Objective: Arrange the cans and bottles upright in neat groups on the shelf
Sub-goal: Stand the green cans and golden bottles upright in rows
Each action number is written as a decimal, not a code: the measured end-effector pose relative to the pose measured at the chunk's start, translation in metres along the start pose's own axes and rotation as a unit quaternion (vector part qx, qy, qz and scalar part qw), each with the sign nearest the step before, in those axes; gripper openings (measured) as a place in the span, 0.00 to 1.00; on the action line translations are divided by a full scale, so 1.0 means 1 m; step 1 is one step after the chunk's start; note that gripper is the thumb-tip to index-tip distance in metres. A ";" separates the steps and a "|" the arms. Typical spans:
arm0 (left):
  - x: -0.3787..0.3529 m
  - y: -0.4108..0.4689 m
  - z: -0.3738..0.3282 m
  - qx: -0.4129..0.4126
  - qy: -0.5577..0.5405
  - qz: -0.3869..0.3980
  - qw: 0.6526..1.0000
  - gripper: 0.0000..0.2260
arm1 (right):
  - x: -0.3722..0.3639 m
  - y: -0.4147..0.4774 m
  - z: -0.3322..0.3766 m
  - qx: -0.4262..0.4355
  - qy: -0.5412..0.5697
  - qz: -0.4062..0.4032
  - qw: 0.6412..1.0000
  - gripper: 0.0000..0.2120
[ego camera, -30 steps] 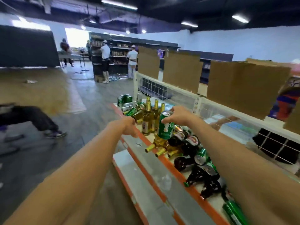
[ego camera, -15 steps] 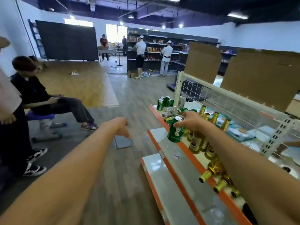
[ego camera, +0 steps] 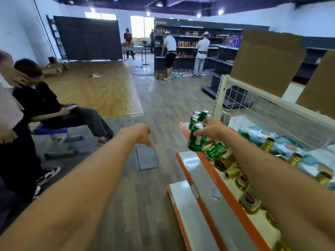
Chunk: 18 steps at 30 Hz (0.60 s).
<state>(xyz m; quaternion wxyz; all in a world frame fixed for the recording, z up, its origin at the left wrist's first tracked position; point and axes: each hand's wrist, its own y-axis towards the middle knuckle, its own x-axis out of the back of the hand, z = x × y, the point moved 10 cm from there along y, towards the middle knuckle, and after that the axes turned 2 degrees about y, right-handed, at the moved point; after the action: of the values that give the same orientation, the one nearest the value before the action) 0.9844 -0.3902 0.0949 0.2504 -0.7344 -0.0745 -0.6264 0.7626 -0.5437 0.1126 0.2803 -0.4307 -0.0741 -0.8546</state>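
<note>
Grey plank flooring and dark shelving, with other people at work, fill the background, while the near shelf (ego camera: 226,191) with its orange edge runs along the right. A green can (ego camera: 196,140) is held upright in the air by the right grip (ego camera: 212,127), which is wrapped round its upper part from above. It is carried just short of the standing cans (ego camera: 198,116) at the far end of the shelf, above a fallen can (ego camera: 215,149). The left grip (ego camera: 139,134) is empty, its fingers loosely curled, over the floor and well apart from the shelf.

Trouble is most likely at the set-down. The standing cans could be knocked over if the held can is brought in too low or too fast, since they are packed close together near the shelf's end. The fallen can and the lying bottles (ego camera: 230,172) could be set rolling by the forearm passing over them, and one might be sent off the front edge.

Compared with half a second ago, the green can has been carried further along the shelf, away from the upright bottles (ego camera: 268,144) and closer to the standing cans. The left grip is seen empty as before.
</note>
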 end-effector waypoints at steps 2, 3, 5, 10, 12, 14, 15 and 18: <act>0.008 0.029 -0.003 -0.003 0.005 0.004 1.000 0.34 | 0.000 0.029 0.001 -0.004 0.004 0.001 1.000 0.26; 0.012 0.045 -0.003 -0.006 0.006 0.005 1.000 0.34 | -0.001 0.042 0.002 -0.006 0.000 0.002 1.000 0.25; 0.020 0.078 -0.001 -0.012 0.013 0.008 1.000 0.35 | -0.001 0.071 0.004 -0.009 -0.002 0.004 1.000 0.22; 0.038 0.163 0.006 -0.031 0.024 -0.002 0.999 0.36 | 0.003 0.135 0.008 -0.020 -0.002 -0.004 1.000 0.20; 0.046 0.198 0.007 -0.046 0.021 -0.008 0.999 0.36 | 0.007 0.160 0.006 -0.035 -0.003 -0.012 0.999 0.18; 0.052 0.233 0.003 -0.068 0.026 -0.010 0.997 0.37 | 0.012 0.185 0.003 -0.052 -0.005 -0.024 0.998 0.20; 0.055 0.251 0.002 -0.078 0.032 -0.009 0.996 0.37 | 0.016 0.197 0.001 -0.062 -0.009 -0.030 0.998 0.21; 0.064 0.299 -0.005 -0.100 0.047 -0.006 0.994 0.38 | 0.024 0.229 -0.004 -0.085 -0.010 -0.052 0.995 0.26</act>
<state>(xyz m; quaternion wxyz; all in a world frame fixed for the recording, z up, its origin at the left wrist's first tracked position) 1.1199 -0.6636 0.0745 0.1754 -0.7249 -0.0042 -0.6661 0.8729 -0.7454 0.1030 0.1976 -0.4569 -0.0261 -0.8669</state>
